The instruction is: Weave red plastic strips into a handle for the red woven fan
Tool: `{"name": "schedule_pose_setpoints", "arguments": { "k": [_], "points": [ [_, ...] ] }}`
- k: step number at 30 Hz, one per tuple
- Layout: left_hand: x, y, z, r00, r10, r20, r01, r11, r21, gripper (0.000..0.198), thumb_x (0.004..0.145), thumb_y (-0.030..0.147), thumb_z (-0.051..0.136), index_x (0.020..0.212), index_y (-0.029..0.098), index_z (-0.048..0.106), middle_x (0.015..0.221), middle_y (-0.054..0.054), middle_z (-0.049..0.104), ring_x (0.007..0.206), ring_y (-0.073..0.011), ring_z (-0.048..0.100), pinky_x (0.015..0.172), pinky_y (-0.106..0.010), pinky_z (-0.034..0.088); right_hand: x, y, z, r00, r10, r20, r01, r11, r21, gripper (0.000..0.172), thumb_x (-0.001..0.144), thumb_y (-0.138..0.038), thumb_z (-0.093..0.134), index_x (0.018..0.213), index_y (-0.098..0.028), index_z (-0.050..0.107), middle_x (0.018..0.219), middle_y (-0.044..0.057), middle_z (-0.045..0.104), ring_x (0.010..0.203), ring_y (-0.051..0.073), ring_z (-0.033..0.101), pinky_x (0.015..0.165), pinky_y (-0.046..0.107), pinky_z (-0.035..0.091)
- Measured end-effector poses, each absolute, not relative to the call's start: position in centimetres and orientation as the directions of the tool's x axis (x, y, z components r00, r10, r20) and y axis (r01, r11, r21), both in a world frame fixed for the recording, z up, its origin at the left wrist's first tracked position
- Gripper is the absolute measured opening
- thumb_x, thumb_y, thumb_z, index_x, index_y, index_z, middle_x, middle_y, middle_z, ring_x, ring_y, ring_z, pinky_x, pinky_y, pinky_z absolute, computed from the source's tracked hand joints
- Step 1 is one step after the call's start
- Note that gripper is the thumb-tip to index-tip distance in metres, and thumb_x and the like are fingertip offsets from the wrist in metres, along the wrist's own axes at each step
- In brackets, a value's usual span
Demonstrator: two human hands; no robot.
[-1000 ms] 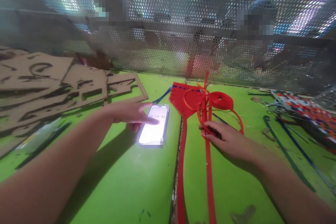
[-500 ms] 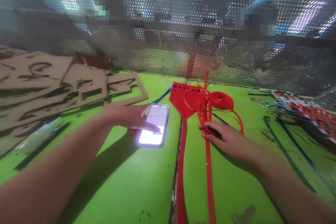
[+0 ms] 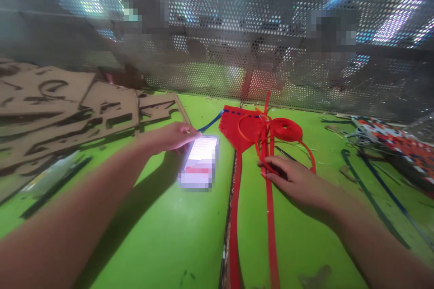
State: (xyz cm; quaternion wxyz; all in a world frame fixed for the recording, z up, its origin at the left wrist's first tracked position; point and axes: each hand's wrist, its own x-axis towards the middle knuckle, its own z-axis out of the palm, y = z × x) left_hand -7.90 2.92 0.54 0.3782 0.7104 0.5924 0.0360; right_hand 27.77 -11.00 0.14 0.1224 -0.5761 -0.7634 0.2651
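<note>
A lit phone (image 3: 200, 159) lies face up on the green table (image 3: 162, 235). My left hand (image 3: 171, 137) hovers over the phone's upper left corner, fingers loosely stretched toward the right and holding nothing. To the right lies a red woven piece (image 3: 237, 128) with long red straps (image 3: 269, 216) and a red coil (image 3: 286, 129). My right hand (image 3: 293, 180) rests flat on the straps, its fingers extended over one of them.
Brown cardboard cut-outs (image 3: 61, 108) are stacked at the left. A perforated metal screen (image 3: 217, 45) closes off the back of the table. A woven orange, white and blue piece (image 3: 400, 144) and dark blue strips (image 3: 376, 189) lie at the right.
My left hand's finger has lifted off the phone screen and drawn back up and left. The screen now shows a different page. My right hand has stayed on the straps.
</note>
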Motion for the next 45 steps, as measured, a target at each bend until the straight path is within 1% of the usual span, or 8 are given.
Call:
{"name": "schedule_pose_setpoints", "arguments": {
  "k": [4,10,16,25,34,37,41,45],
  "points": [
    [-8.1,3.2,0.5,0.326,0.846,-0.423,0.787,0.005,0.617,0.062,0.093,0.058,0.067,0.141,0.019,0.068,0.116,-0.017,0.076,0.097,-0.0296,0.072,0.073,-0.036,0.056,27.7,-11.1,0.2,-0.305,0.945,-0.117,0.806,0.191,-0.561,0.026,0.108,-0.042,0.054,0.121,-0.026,0.07,0.12,0.008,0.075,0.106,0.028,0.068,0.09,0.039,0.051],
    [-8.1,3.1,0.8,0.345,0.832,-0.434,0.787,-0.004,0.617,0.068,0.092,0.059,0.065,0.147,0.02,0.062,0.12,-0.017,0.075,0.098,-0.0278,0.07,0.075,-0.035,0.055,27.8,-11.1,0.1,-0.306,0.946,-0.108,0.802,0.196,-0.565,0.025,0.107,-0.041,0.054,0.12,-0.027,0.07,0.119,0.007,0.075,0.107,0.028,0.068,0.091,0.039,0.051],
    [-8.6,3.7,0.2,0.328,0.84,-0.431,0.778,0.019,0.628,0.079,0.081,0.06,0.078,0.147,0.02,0.063,0.118,-0.016,0.076,0.098,-0.0289,0.073,0.078,-0.036,0.055,27.8,-11.1,0.1,-0.288,0.948,-0.133,0.794,0.159,-0.587,0.029,0.107,-0.043,0.055,0.127,-0.028,0.069,0.128,0.008,0.074,0.114,0.029,0.068,0.096,0.042,0.052],
    [-8.7,4.1,-0.3,0.337,0.84,-0.425,0.796,-0.014,0.605,0.068,0.089,0.057,0.07,0.146,0.021,0.062,0.116,-0.015,0.077,0.092,-0.0269,0.072,0.078,-0.036,0.055,28.0,-11.1,-0.1,-0.301,0.947,-0.111,0.791,0.183,-0.584,0.034,0.107,-0.043,0.054,0.134,-0.028,0.069,0.134,0.009,0.073,0.12,0.031,0.068,0.1,0.044,0.052],
    [-8.3,3.9,-0.6,0.262,0.882,-0.391,0.827,0.003,0.562,0.06,0.094,0.065,0.061,0.137,0.024,0.072,0.103,-0.014,0.079,0.091,-0.0283,0.076,0.075,-0.036,0.056,27.9,-11.1,-0.1,-0.302,0.944,-0.134,0.795,0.171,-0.582,0.03,0.108,-0.043,0.053,0.13,-0.028,0.068,0.131,0.009,0.073,0.117,0.03,0.067,0.098,0.044,0.051],
    [-7.4,2.8,0.5,0.241,0.883,-0.404,0.863,-0.005,0.505,0.076,0.095,0.077,0.051,0.145,0.022,0.066,0.111,-0.017,0.079,0.092,-0.0303,0.076,0.073,-0.036,0.057,27.9,-11.1,0.1,-0.301,0.944,-0.134,0.799,0.173,-0.576,0.028,0.107,-0.042,0.054,0.125,-0.026,0.068,0.127,0.009,0.074,0.114,0.029,0.068,0.097,0.043,0.051],
    [-5.9,0.8,2.3,0.26,0.871,-0.417,0.928,-0.106,0.358,0.106,0.081,0.082,0.068,0.164,0.021,0.044,0.129,-0.02,0.075,0.097,-0.0334,0.076,0.075,-0.036,0.057,27.8,-11.1,0.2,-0.302,0.945,-0.126,0.798,0.178,-0.575,0.026,0.107,-0.04,0.054,0.123,-0.027,0.069,0.124,0.008,0.075,0.111,0.028,0.069,0.094,0.041,0.052],
    [-5.1,0.0,2.6,0.25,0.878,-0.409,0.944,-0.125,0.307,0.109,0.083,0.081,0.066,0.167,0.018,0.039,0.129,-0.022,0.074,0.097,-0.0365,0.076,0.073,-0.037,0.056,27.8,-11.1,0.2,-0.296,0.947,-0.128,0.803,0.174,-0.57,0.027,0.107,-0.04,0.054,0.125,-0.027,0.069,0.128,0.007,0.075,0.115,0.028,0.068,0.096,0.041,0.051]
  ]
}}
